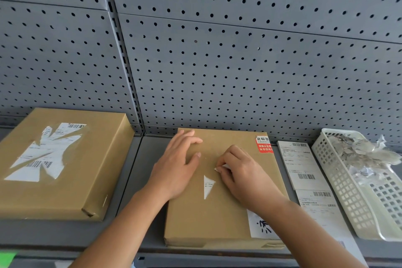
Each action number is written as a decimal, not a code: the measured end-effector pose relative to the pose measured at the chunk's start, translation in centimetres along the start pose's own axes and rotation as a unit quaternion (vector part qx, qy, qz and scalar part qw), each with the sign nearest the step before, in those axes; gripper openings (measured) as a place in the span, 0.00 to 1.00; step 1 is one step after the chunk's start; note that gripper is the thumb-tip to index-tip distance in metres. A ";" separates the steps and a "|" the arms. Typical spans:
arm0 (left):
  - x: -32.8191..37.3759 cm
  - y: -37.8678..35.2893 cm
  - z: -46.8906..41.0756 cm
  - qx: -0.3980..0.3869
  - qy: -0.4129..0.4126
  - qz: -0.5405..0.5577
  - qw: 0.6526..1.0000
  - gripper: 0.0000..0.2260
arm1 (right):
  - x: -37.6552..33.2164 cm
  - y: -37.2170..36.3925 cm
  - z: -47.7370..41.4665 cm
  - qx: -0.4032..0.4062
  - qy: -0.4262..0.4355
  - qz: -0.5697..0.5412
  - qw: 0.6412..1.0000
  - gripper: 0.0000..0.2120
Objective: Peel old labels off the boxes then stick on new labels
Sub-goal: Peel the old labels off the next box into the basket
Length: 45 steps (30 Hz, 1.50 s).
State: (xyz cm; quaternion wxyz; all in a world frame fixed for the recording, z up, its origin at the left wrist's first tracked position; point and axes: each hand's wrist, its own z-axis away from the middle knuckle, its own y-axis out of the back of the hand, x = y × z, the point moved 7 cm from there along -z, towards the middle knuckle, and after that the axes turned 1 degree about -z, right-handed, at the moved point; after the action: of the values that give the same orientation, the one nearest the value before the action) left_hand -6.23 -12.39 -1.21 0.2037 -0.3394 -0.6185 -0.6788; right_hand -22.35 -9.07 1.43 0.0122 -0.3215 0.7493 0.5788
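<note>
Cardboard box [217,213] under both grips | left grip [176,165] lay flat, uncurled, pressing it | right grip [241,174] pinched label scrap [225,167] | triangular remnant [208,186] just beside

A stockroom or shop: grey pegboard [239,61] backing metal shelving [139,180] (parcels with shipping labels).

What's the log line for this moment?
stage: peeling | left hand: pressing middle box | right hand: pinching label scrap | on box: triangular label remnant
</note>
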 end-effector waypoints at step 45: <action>-0.3 -0.1 -0.1 -0.002 -0.006 -0.011 1.000 0.13 | 4.3 5.6 2.8 0.056 -0.223 -0.325 0.917 0.09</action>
State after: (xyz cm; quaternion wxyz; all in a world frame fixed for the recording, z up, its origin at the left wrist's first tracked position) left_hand -6.10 -12.48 -1.51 0.1920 -0.3374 -0.6220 -0.6800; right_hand -29.57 -7.96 3.67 0.3843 -0.4084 0.6129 0.5566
